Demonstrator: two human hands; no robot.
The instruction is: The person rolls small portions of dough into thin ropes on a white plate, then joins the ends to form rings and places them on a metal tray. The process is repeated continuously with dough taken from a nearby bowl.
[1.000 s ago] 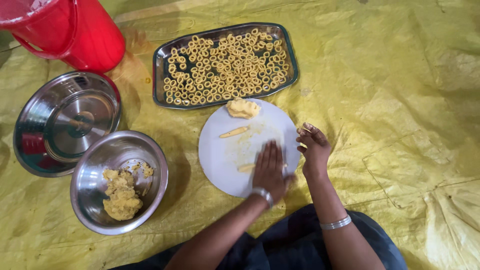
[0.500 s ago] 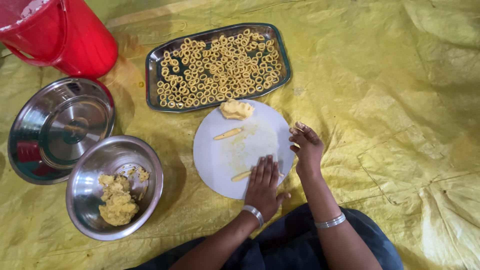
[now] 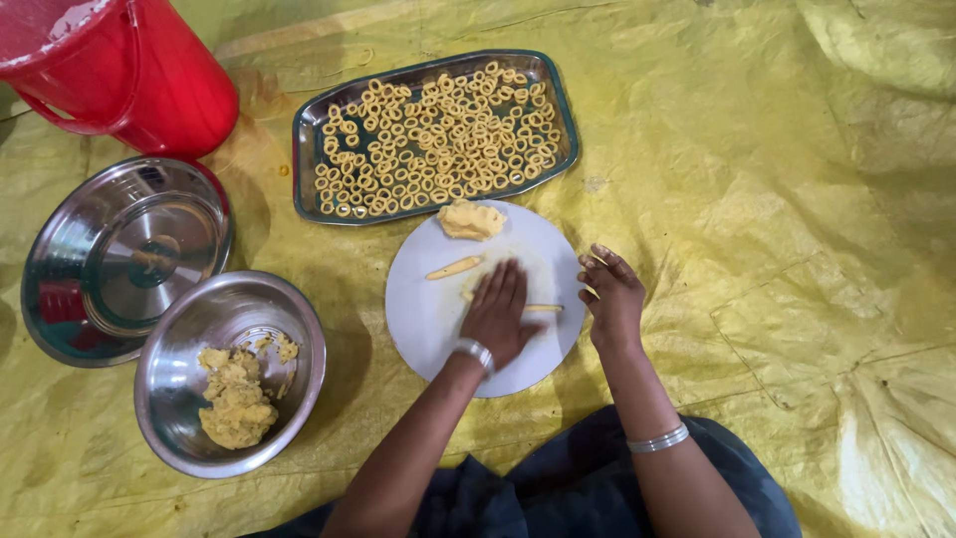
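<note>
A round white board [image 3: 423, 319] lies on the yellow sheet in front of me. My left hand [image 3: 498, 311] lies flat, palm down, on the board's middle, pressing a thin dough strip [image 3: 545, 308] whose end sticks out to the right. A second short dough strip [image 3: 453, 268] lies just ahead of the hand. A yellow dough lump [image 3: 471, 219] sits at the board's far edge. My right hand [image 3: 611, 294] rests beside the board's right rim with its fingers loosely curled and nothing in it.
Beyond the board stands a steel tray [image 3: 568, 110] full of several small dough rings [image 3: 438, 139]. A steel bowl [image 3: 179, 339] with dough [image 3: 237, 401] sits at the left, a steel lid [image 3: 124, 259] behind it, and a red bucket [image 3: 129, 75] at the far left.
My left hand slid back toward the board's near edge, then forward to its middle over the dough strip. My right hand stayed at the rim.
</note>
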